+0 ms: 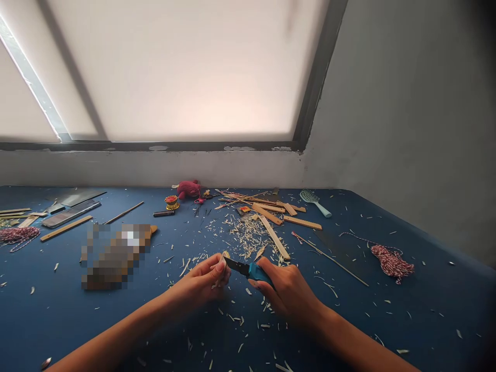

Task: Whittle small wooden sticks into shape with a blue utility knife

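Observation:
My right hand (284,287) is wrapped round the blue handle of a utility knife (259,273). Its dark blade points left and meets, or nearly meets, a small pale piece of wood (225,257). That piece is pinched between the thumb and fingers of my left hand (209,274); most of it is hidden by the fingers. Pale wood shavings (251,235) lie heaped just beyond both hands, and more are scattered beneath them. A flat bamboo strip (274,237) rests at the right side of the heap.
Bamboo pieces (267,213) lie at the back, beside a pale green hairbrush (315,202). Red-and-white cord (392,262) is bundled at right, with a thin stick (337,263) nearer. A pink plush toy (188,189) and small gold stand (172,203) are near the wall. A pixelated object (116,258) lies left.

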### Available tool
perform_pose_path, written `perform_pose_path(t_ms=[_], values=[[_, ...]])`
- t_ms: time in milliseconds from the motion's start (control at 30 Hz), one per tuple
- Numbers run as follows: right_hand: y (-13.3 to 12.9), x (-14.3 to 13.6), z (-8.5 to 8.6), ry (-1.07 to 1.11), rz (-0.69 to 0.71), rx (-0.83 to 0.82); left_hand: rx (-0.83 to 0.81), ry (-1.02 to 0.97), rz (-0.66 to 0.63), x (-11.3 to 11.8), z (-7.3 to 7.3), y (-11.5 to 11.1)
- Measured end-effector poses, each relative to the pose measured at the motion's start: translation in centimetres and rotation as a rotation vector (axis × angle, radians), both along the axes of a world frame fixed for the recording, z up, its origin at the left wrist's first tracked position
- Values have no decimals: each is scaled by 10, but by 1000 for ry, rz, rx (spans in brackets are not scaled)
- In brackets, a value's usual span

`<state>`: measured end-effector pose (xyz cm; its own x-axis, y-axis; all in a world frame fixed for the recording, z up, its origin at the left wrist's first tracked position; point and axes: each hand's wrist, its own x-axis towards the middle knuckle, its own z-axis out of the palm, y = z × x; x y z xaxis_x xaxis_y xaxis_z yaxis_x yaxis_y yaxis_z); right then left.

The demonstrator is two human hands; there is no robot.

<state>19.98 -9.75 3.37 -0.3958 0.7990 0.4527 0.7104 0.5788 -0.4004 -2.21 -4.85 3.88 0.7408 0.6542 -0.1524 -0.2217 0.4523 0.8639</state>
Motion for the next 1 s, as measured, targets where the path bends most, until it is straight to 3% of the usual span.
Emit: perform_pose_path(t_ms=[167,300,467,667,867,1000], values=[[3,2,-5,-33,-30,15,123,28,11,3,0,0],[6,3,-7,-79,-62,44,268,102,131,4,0,3],[12,3,-10,-158,-133,121,561,253,261,-1,1,4],[17,-1,-16,-228,-206,161,676,281,439,0,-8,12],[14,-7,-15,-263,-88,194,809,291,602,4,-16,21],[14,-8,-16,-274,-71,224,938,276,606,8,-15,15]])
